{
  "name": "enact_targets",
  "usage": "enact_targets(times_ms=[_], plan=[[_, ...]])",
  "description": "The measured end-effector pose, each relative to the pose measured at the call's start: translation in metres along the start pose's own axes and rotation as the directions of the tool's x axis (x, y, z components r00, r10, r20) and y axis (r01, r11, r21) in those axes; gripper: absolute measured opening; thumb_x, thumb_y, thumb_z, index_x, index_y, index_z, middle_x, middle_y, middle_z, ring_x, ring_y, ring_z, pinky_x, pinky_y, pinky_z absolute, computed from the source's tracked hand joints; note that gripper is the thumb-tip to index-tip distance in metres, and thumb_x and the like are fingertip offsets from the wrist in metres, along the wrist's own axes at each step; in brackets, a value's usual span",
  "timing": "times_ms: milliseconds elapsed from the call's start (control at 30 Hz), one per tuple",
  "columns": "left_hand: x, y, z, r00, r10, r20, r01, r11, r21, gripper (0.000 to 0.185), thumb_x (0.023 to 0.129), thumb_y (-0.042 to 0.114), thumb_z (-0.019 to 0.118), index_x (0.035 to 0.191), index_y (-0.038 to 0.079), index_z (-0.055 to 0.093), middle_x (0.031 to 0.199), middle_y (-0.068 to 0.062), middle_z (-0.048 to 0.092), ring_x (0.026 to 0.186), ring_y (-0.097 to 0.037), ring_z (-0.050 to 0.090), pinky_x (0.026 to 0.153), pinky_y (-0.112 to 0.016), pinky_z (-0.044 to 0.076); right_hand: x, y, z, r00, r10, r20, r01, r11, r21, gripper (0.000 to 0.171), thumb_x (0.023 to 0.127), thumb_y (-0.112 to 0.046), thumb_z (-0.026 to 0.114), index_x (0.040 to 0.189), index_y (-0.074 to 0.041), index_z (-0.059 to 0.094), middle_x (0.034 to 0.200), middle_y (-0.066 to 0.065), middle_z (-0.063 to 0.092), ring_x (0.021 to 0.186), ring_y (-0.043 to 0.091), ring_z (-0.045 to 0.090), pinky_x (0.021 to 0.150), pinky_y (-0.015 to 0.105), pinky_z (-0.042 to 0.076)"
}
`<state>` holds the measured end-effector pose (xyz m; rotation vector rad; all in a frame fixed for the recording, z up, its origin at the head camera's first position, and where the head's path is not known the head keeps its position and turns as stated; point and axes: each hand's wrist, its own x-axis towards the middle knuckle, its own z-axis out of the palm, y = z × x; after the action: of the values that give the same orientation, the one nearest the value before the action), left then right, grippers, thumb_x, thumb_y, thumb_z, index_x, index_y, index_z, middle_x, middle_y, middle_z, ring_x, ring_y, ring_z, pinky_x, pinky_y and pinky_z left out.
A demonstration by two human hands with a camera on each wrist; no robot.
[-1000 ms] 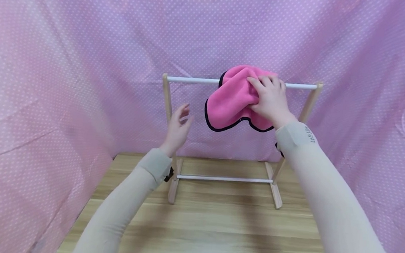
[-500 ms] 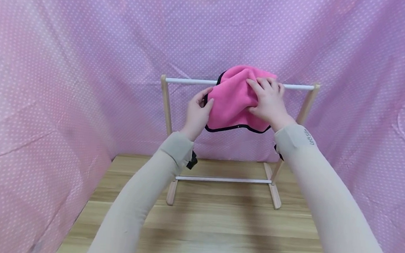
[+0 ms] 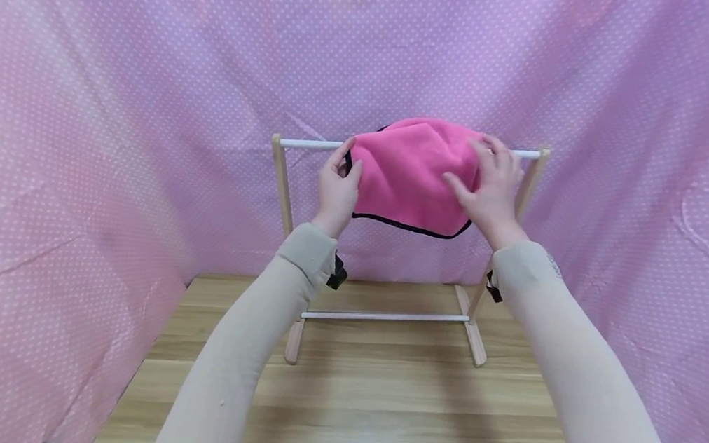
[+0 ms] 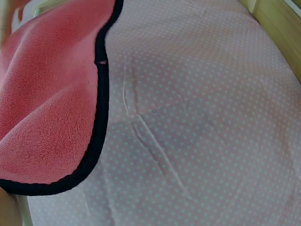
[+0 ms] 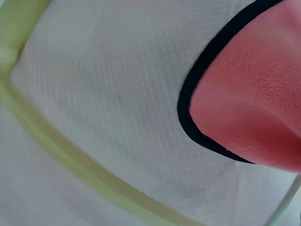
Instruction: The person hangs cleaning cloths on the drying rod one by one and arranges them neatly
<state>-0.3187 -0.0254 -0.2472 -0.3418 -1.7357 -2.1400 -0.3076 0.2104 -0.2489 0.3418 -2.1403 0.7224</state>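
A pink fleece cloth with black edging is draped over the white top bar of a small wooden rack. My left hand pinches its left edge between thumb and fingers. At the right edge, my right hand has its thumb and fingers spread apart, fingertips close to the cloth; whether they touch it is hard to tell. In the left wrist view the cloth shows soft pile and a black border. The right wrist view shows a rounded corner of the cloth hanging down.
The rack stands on two wooden feet joined by a white lower rod. Beneath it is a wood-grain tabletop. Pink dotted curtain fabric encloses the back and both sides.
My left hand has come up and right to the cloth's left edge and drawn it leftward, spreading the cloth wider. My right hand has loosened from the bunched cloth and shifted right.
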Motion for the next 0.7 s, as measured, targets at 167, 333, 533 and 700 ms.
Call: enact_targets(times_ms=[167, 333, 533, 700], plan=[[0.002, -0.001, -0.002, 1.0, -0.007, -0.013, 0.007, 1.0, 0.001, 0.046, 0.093, -0.001, 0.052, 0.138, 0.011, 0.05, 0.129, -0.01, 0.058, 0.095, -0.007, 0.054, 0.074, -0.011, 0.046, -0.006, 0.013, -0.001, 0.938, 0.336, -0.082, -0.299, 0.907, 0.297, 0.043, 0.093, -0.018, 0.057, 0.132, -0.004, 0.047, 0.119, 0.015, 0.053, 0.11, 0.022, 0.048, 0.099, 0.028, 0.039], [0.002, 0.0, -0.004, 1.0, 0.0, -0.001, 0.0, 1.0, 0.001, 0.046, 0.094, -0.002, 0.052, 0.138, 0.01, 0.05, 0.129, -0.011, 0.058, 0.098, -0.008, 0.055, 0.079, -0.012, 0.047, -0.004, 0.019, -0.004, 0.891, 0.41, 0.196, -0.453, 0.837, 0.307, 0.049, 0.098, -0.022, 0.048, 0.144, -0.016, 0.034, 0.125, 0.018, 0.057, 0.111, 0.02, 0.054, 0.098, 0.032, 0.045], [0.004, 0.001, -0.006, 1.0, -0.004, -0.002, 0.004, 1.0, -0.009, 0.046, 0.094, -0.001, 0.052, 0.138, 0.011, 0.05, 0.131, -0.011, 0.057, 0.107, -0.009, 0.056, 0.089, -0.017, 0.05, 0.005, 0.007, -0.006, 0.904, 0.323, 0.28, -0.418, 0.807, 0.417, 0.052, 0.093, -0.006, 0.054, 0.142, -0.007, 0.037, 0.09, -0.01, 0.063, 0.086, 0.0, 0.058, 0.083, 0.017, 0.049], [0.009, 0.005, -0.011, 1.0, 0.01, -0.003, -0.01, 1.0, 0.005, 0.045, 0.095, -0.001, 0.051, 0.139, 0.01, 0.048, 0.132, -0.012, 0.056, 0.107, -0.008, 0.055, 0.085, -0.014, 0.049, 0.016, -0.003, -0.009, 0.904, 0.323, 0.278, -0.424, 0.754, 0.501, 0.041, 0.093, -0.001, 0.052, 0.133, -0.002, 0.042, 0.084, -0.013, 0.057, 0.073, -0.004, 0.056, 0.065, 0.012, 0.048]])
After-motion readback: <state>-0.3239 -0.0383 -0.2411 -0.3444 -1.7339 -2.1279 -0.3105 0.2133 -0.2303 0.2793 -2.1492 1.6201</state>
